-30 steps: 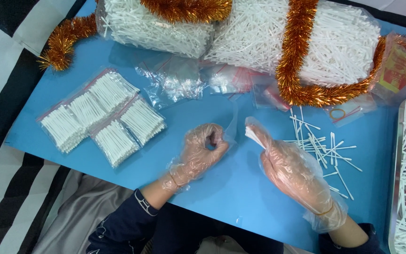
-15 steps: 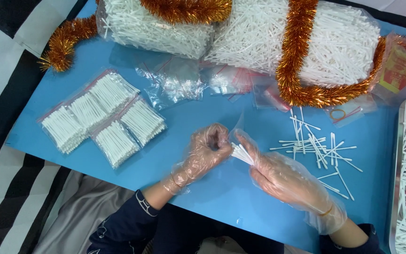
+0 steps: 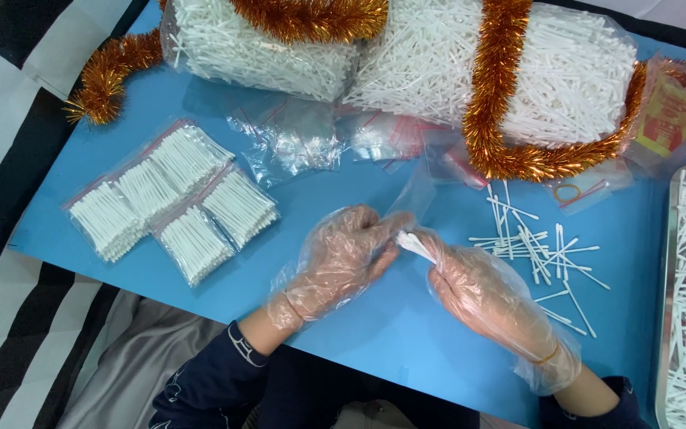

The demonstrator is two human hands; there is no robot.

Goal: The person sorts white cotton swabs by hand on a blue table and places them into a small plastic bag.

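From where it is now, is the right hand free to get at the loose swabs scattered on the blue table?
Probably not right away: the right hand is holding a bunch of swabs at the small clear bag. The loose swabs lie just beside it with nothing between.

Loose swabs [image 3: 537, 246] beside right hand [image 3: 482, 290]

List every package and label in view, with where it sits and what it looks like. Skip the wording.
Filled swab packets: four clear flat bags, red-edged, left on the blue table.
Empty bags: crumpled clear heap, centre top.
Bulk swab bags: two big clear sacks wrapped in orange tinsel, top.
Yellow-red packet: small printed label in clear wrap, top right.
Small clear bag: held by the left hand; right hand pushes swabs in.
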